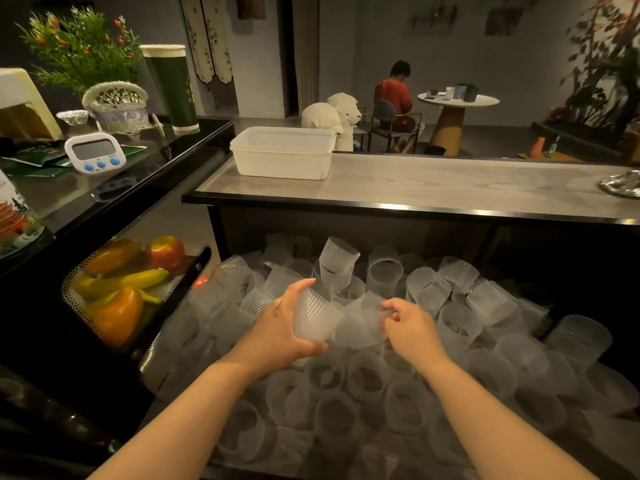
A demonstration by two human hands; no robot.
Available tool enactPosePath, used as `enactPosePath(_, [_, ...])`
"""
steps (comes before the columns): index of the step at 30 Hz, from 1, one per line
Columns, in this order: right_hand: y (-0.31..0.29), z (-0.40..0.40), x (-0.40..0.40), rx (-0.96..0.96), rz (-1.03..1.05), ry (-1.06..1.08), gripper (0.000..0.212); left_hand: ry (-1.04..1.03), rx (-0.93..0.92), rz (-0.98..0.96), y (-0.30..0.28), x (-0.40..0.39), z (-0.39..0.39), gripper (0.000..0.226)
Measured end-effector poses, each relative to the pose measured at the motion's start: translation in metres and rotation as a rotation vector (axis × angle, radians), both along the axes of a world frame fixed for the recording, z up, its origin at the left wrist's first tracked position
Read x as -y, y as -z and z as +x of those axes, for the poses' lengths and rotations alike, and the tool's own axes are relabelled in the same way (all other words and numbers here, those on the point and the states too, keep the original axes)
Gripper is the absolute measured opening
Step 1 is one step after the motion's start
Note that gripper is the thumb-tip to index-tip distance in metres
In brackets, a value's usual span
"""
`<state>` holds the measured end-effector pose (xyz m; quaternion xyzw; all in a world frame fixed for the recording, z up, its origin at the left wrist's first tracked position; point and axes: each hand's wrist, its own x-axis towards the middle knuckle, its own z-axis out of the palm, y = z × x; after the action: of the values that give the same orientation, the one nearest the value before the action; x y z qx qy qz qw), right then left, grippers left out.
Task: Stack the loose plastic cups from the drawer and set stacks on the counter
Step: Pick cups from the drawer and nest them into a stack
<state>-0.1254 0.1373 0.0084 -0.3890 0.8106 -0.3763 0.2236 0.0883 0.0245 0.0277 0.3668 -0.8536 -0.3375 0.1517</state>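
Left hand (pixel 277 327) grips one cup (pixel 317 318); right hand (pixel 410 329) pinches another cup (pixel 363 323).

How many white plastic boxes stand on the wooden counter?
1. The white box stands at the left end of the counter, behind the drawer of cups. It could be nested boxes.

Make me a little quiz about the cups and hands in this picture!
1. True or false: the left hand holds a ribbed cup.
2. What stands on the counter? A) white tub B) kettle C) pan
3. Fill in: the right hand pinches a cup's ____ with its fingers.

Key: 1 true; 2 A; 3 rim
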Motion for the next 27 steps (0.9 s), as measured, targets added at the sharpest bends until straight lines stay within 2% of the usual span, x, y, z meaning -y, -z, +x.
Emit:
enactPosePath(6, [-0.041,-0.012,-0.006,0.198,-0.189,0.161,0.019,0.032,-0.005,-0.012,-0.002,-0.01,-0.008,0.105])
enactPosePath(9, [-0.053,-0.007,-0.007,0.253,-0.187,0.128,0.024,0.062,-0.023,-0.017,-0.005,-0.014,-0.015,0.11])
enactPosePath(17, [-0.057,0.001,0.004,0.202,-0.021,-0.044,0.031,0.156,-0.006,-0.018,-0.019,-0.027,-0.022,0.112])
enactPosePath(24, [-0.05,0.013,0.016,0.032,0.115,-0.181,0.027,0.142,-0.032,-0.039,-0.02,-0.028,-0.025,0.109])
enactPosePath(27, [-0.046,0.012,0.017,0.061,0.121,-0.221,0.027,0.114,-0.051,-0.03,-0.015,-0.025,-0.023,0.107])
